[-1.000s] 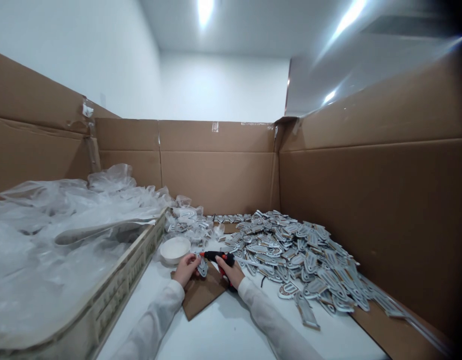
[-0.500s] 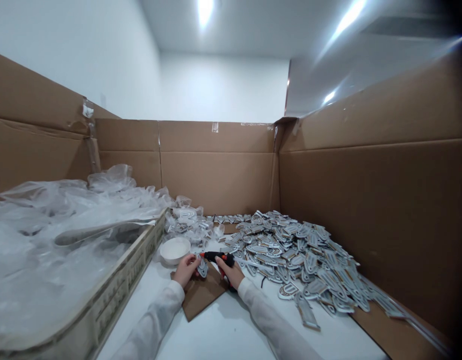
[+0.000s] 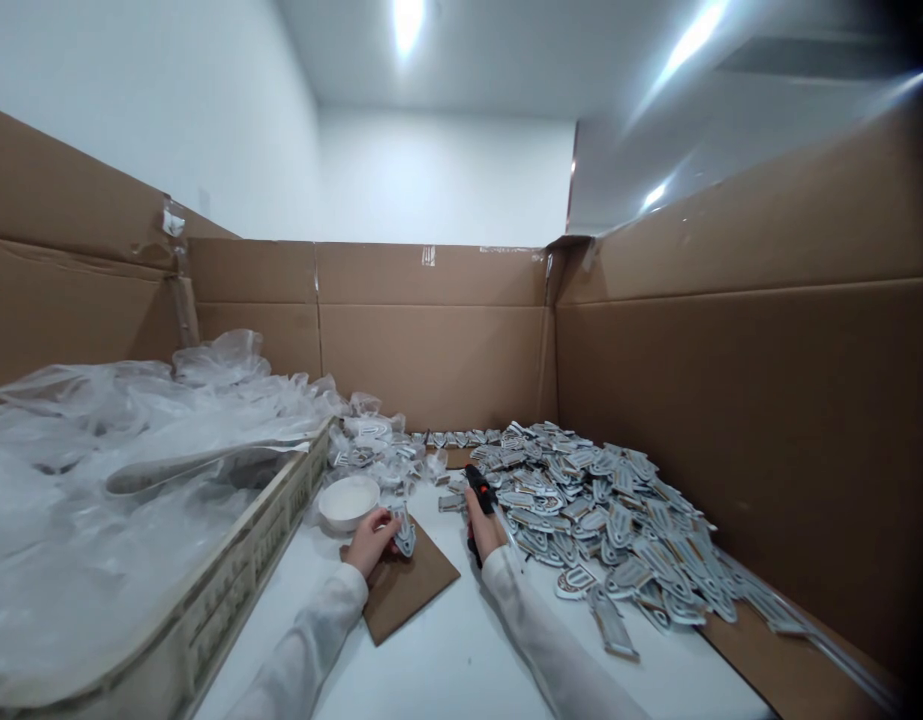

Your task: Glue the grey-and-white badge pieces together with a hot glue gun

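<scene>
My left hand (image 3: 369, 542) is closed on a small grey and white flat piece (image 3: 404, 530), holding it over a brown cardboard square (image 3: 408, 585) on the white table. My right hand (image 3: 485, 530) grips a black and orange glue gun (image 3: 477, 488), whose nozzle points away toward the pile of pieces. A small white bowl (image 3: 348, 499) sits just beyond my left hand. Both arms wear white sleeves.
A large heap of similar flat pieces (image 3: 611, 520) covers the table's right side. A beige crate (image 3: 206, 600) full of clear plastic bags (image 3: 116, 460) stands on the left. Tall cardboard walls (image 3: 731, 400) enclose the table at the back and right.
My right hand has swung the glue gun away from the piece in my left hand, to the right and farther from me. The left hand stays over the cardboard square.
</scene>
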